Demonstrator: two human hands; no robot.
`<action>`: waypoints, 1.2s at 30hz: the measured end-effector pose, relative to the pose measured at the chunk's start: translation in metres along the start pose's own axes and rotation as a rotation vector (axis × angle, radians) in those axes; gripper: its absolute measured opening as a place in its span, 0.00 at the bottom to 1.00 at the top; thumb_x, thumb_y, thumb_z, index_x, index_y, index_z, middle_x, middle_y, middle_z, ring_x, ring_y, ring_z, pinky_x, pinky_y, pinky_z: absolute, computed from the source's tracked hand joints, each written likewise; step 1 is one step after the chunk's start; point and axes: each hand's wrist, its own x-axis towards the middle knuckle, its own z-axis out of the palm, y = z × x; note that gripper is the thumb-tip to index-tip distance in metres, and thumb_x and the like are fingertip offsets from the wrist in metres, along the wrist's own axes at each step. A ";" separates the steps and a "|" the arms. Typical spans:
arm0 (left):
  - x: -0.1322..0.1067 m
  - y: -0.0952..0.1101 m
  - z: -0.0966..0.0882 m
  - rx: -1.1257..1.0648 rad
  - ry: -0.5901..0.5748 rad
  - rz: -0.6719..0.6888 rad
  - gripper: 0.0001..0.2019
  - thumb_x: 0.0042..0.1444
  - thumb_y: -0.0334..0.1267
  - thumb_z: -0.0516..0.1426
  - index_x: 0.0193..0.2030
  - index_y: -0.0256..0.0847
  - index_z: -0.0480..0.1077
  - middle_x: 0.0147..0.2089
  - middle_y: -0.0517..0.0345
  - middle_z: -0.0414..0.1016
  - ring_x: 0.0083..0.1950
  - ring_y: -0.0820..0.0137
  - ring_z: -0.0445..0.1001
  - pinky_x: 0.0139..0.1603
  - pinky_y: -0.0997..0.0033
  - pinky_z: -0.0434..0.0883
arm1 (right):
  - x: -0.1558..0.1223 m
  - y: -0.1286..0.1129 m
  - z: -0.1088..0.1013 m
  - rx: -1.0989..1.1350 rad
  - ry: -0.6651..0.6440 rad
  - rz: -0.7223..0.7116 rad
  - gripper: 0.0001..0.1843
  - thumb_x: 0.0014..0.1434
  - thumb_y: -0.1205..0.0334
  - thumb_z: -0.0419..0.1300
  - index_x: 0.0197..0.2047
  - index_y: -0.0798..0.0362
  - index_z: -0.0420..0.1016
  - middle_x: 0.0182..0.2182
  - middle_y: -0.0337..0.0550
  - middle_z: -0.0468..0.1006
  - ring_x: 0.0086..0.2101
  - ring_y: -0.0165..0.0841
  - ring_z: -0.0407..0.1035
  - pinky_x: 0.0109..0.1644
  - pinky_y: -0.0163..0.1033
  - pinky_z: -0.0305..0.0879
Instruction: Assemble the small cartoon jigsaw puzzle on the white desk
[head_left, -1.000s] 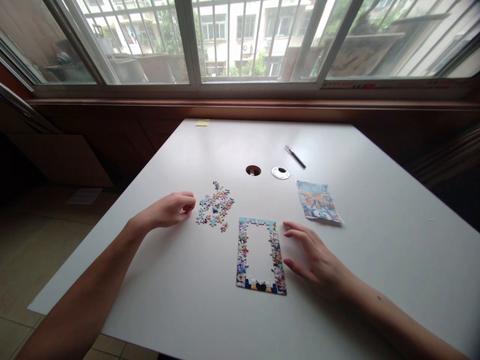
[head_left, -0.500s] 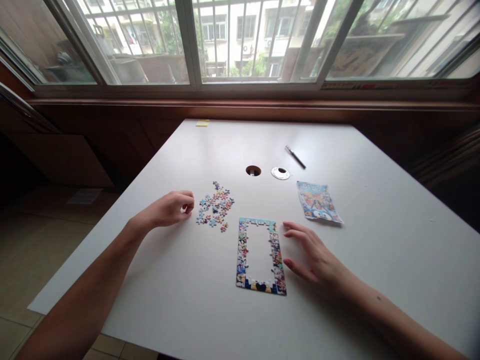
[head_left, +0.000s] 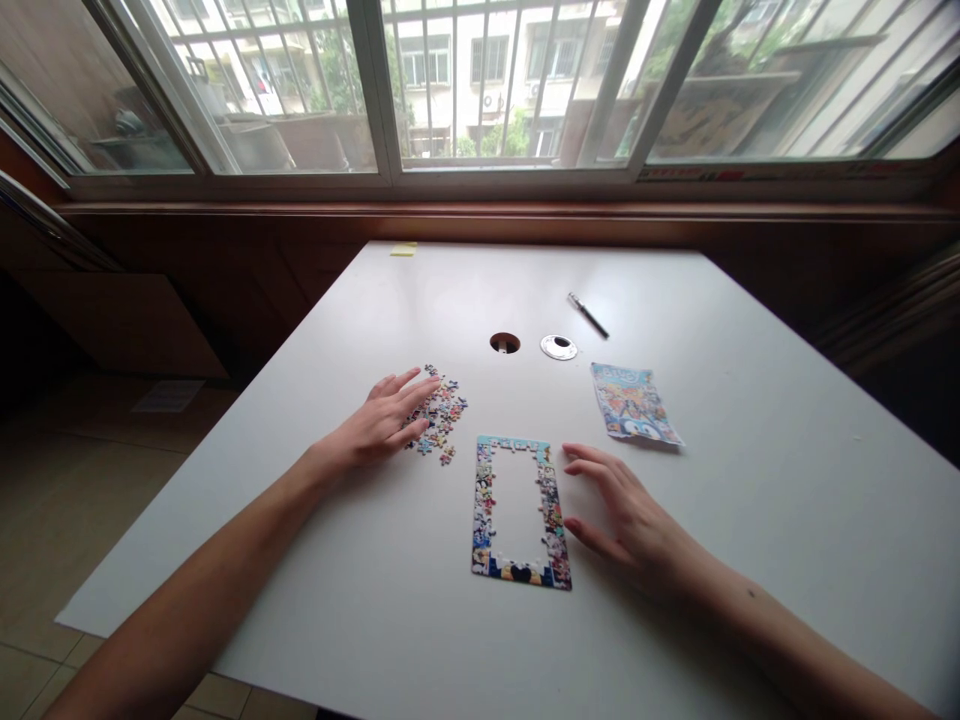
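Observation:
My left hand [head_left: 384,418] is spread over the left side of a pile of loose jigsaw puzzle pieces [head_left: 445,412], its fingers apart and hiding part of the pile. Whether the fingertips touch the pieces I cannot tell. To the right of the pile lies a jigsaw puzzle border [head_left: 484,520], a joined rectangle of pieces around a bare middle. Beside its right edge rests my right hand [head_left: 619,505], fingers apart and curved, with nothing in it.
A crumpled printed picture sheet [head_left: 636,400] lies behind my right hand. Farther back are a black pen [head_left: 588,315], a round silver cover [head_left: 559,347] and a hole [head_left: 505,343] in the white table [head_left: 375,620]. A yellow sticker [head_left: 403,249] marks the far edge, below the window.
My left hand has moved right, from beside the pile to over it, and its curled fingers have spread out. My right hand and the puzzle border have stayed in place.

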 end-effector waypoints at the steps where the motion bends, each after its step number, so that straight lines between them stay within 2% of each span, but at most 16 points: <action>1: 0.002 0.001 0.001 -0.004 0.004 -0.012 0.26 0.68 0.43 0.48 0.72 0.50 0.51 0.72 0.55 0.56 0.74 0.56 0.49 0.72 0.50 0.43 | 0.000 -0.001 0.000 0.000 0.000 0.002 0.24 0.62 0.55 0.60 0.58 0.48 0.60 0.62 0.57 0.62 0.62 0.49 0.59 0.62 0.57 0.65; 4: 0.003 -0.003 0.001 -0.006 0.111 -0.046 0.21 0.68 0.40 0.48 0.66 0.47 0.62 0.62 0.52 0.70 0.65 0.59 0.63 0.69 0.50 0.48 | 0.000 -0.002 -0.002 0.001 0.006 0.006 0.24 0.62 0.55 0.60 0.59 0.48 0.60 0.62 0.56 0.63 0.62 0.49 0.60 0.61 0.56 0.65; 7: 0.000 -0.016 -0.002 -0.002 0.212 -0.083 0.17 0.68 0.37 0.48 0.59 0.45 0.70 0.49 0.51 0.77 0.55 0.60 0.70 0.63 0.53 0.56 | 0.001 -0.003 -0.002 0.000 0.017 0.006 0.24 0.61 0.55 0.60 0.58 0.48 0.61 0.62 0.56 0.64 0.61 0.48 0.61 0.61 0.55 0.66; 10: -0.005 -0.031 -0.007 -0.023 0.221 -0.079 0.15 0.67 0.37 0.50 0.53 0.46 0.75 0.46 0.52 0.77 0.47 0.64 0.72 0.55 0.61 0.64 | 0.001 -0.004 -0.003 -0.005 0.026 0.003 0.23 0.61 0.55 0.60 0.58 0.48 0.61 0.62 0.56 0.65 0.61 0.48 0.62 0.60 0.55 0.67; 13: -0.007 -0.040 -0.009 -0.057 0.221 -0.071 0.14 0.66 0.39 0.52 0.51 0.46 0.77 0.47 0.52 0.75 0.45 0.66 0.72 0.49 0.66 0.67 | 0.001 -0.004 -0.003 -0.008 0.019 0.000 0.23 0.62 0.55 0.60 0.58 0.48 0.61 0.62 0.56 0.64 0.61 0.48 0.62 0.61 0.55 0.66; 20: 0.001 -0.028 -0.007 -0.180 0.265 -0.155 0.10 0.61 0.40 0.57 0.42 0.43 0.79 0.43 0.53 0.75 0.38 0.69 0.73 0.42 0.68 0.69 | 0.002 -0.005 -0.003 -0.010 0.022 0.002 0.23 0.62 0.55 0.60 0.58 0.48 0.61 0.61 0.56 0.65 0.61 0.48 0.62 0.60 0.56 0.67; 24: 0.003 -0.022 -0.012 -0.315 0.324 -0.209 0.05 0.55 0.37 0.60 0.35 0.40 0.77 0.38 0.55 0.76 0.38 0.69 0.73 0.41 0.69 0.70 | 0.003 -0.004 -0.003 0.012 0.030 0.007 0.23 0.61 0.55 0.60 0.58 0.48 0.61 0.62 0.56 0.64 0.61 0.48 0.62 0.60 0.56 0.67; 27: 0.003 -0.010 -0.015 -0.472 0.364 -0.219 0.08 0.57 0.37 0.60 0.41 0.38 0.76 0.32 0.57 0.76 0.34 0.71 0.73 0.37 0.71 0.72 | 0.002 -0.004 -0.005 0.054 0.059 0.023 0.22 0.62 0.56 0.59 0.57 0.48 0.61 0.61 0.55 0.65 0.60 0.48 0.62 0.60 0.55 0.67; 29: 0.004 0.006 -0.011 -0.600 0.368 -0.193 0.12 0.59 0.39 0.60 0.47 0.38 0.75 0.34 0.56 0.77 0.35 0.71 0.75 0.37 0.70 0.74 | 0.003 -0.006 -0.009 0.082 0.098 0.041 0.17 0.63 0.57 0.58 0.55 0.48 0.63 0.57 0.53 0.68 0.57 0.46 0.65 0.59 0.54 0.67; 33: 0.007 0.049 0.012 -0.841 0.358 -0.126 0.15 0.58 0.42 0.63 0.49 0.36 0.75 0.41 0.50 0.81 0.41 0.66 0.80 0.43 0.64 0.80 | 0.023 -0.025 -0.025 0.163 0.172 0.070 0.06 0.65 0.58 0.58 0.44 0.49 0.69 0.40 0.47 0.75 0.43 0.40 0.72 0.47 0.47 0.72; 36: 0.008 0.075 0.032 -0.968 0.354 -0.095 0.14 0.55 0.44 0.65 0.44 0.38 0.76 0.39 0.51 0.82 0.39 0.65 0.82 0.43 0.62 0.82 | 0.055 -0.047 -0.038 0.226 0.080 0.008 0.05 0.64 0.58 0.60 0.42 0.50 0.72 0.35 0.42 0.77 0.37 0.35 0.72 0.42 0.43 0.71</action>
